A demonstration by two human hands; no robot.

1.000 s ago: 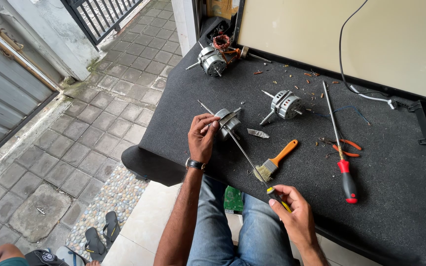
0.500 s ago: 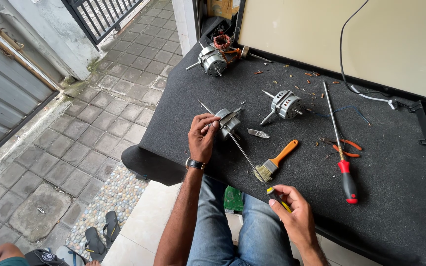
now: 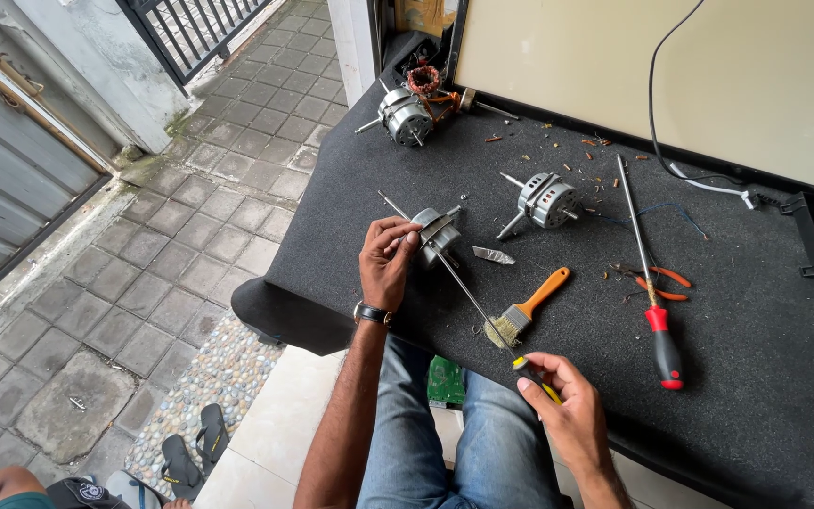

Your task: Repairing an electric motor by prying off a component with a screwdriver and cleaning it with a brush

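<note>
left hand [image 3: 386, 262] curled, gripping motor [image 3: 437, 236] | right hand [image 3: 562, 401] fisted round screwdriver [image 3: 468, 297] handle, shaft on motor

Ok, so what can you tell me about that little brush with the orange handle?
The brush is a small paintbrush with a smooth orange handle that looks like plastic, a silvery metal band and short, pale, frayed bristles. It lies flat on the dark grey felt-like table cover, handle pointing up and to the right, bristles toward the person. No hand holds it. The long screwdriver shaft passes close by the bristles; whether they touch I cannot tell.
</note>
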